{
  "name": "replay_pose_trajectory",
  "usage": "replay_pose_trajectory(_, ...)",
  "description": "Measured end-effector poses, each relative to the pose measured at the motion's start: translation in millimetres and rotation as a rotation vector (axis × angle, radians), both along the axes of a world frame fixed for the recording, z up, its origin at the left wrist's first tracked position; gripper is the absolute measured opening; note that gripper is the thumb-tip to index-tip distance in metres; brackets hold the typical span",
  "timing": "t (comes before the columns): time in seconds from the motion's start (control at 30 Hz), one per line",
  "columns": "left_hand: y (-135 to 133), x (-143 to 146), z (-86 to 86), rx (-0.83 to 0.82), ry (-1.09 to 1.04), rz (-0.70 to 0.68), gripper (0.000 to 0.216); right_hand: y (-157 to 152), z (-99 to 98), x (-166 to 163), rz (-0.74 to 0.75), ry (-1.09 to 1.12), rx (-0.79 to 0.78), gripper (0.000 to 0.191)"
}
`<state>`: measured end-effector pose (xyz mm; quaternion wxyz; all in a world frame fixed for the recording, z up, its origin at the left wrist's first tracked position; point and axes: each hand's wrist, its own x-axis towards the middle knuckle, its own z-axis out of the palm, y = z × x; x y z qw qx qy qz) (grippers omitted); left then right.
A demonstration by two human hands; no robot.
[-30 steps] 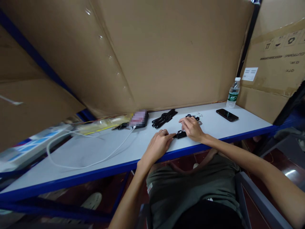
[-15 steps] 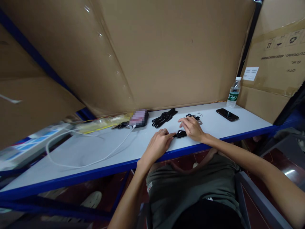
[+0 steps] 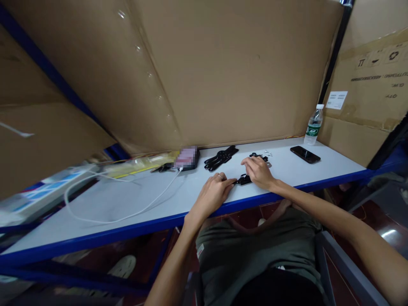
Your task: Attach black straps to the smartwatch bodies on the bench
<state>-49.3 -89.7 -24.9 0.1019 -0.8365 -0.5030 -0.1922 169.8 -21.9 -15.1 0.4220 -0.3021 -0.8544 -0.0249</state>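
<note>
Black piece, small and flat, lies on the tabletop just right of the frame's centre, near the blue front edge, with its long axis running left to right. It sits between both hands: the left hand comes from the lower left, its fingers stretched flat and close together, tips touching the left end and gripping nothing. The right hand, equally near, curls down over the right end; whether it pinches the piece cannot be told.
</note>
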Motion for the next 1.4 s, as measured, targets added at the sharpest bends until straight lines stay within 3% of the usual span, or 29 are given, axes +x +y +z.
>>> replay_pose_trajectory(0.17,-0.9,1.2,0.7,0.004,0.016,0.003,0.035,-1.5,2.7,2.8,-0.003,-0.028,-0.008,0.024)
replay_pose_trajectory(0.3,-2.7,2.9,2.9,0.002,0.016,0.017,0.035,-1.8,1.2,9.1,-0.034,-0.077,0.011,0.013)
replay_pose_trajectory(0.8,-1.3,6.5,8.0,-0.074,-0.017,0.035,0.040,-14.1,7.4,-1.1,-0.208,-0.452,-0.046,0.019)
replay_pose_trajectory(0.97,-3.3,8.5,11.9,-0.084,0.002,0.039,0.040,-13.5,5.1,-7.0,-0.250,-0.416,-0.053,0.018)
replay_pose_trajectory(1.1,-6.3,10.0,14.8,-0.070,0.009,0.054,0.039,-3.1,5.1,12.1,-0.219,-0.223,-0.141,0.025)
replay_pose_trajectory(1.17,-6.9,10.5,15.5,-0.067,0.020,0.058,0.039,0.2,5.6,29.7,-0.200,-0.149,-0.190,0.020)
replay_pose_trajectory(1.27,-6.8,10.5,15.6,-0.067,0.032,0.046,0.043,-1.7,6.3,54.7,-0.106,-0.213,-0.258,0.009)
replay_pose_trajectory(1.4,-5.7,9.1,14.4,-0.074,0.027,0.025,0.045,-8.0,7.4,66.1,-0.048,-0.358,-0.230,0.020)
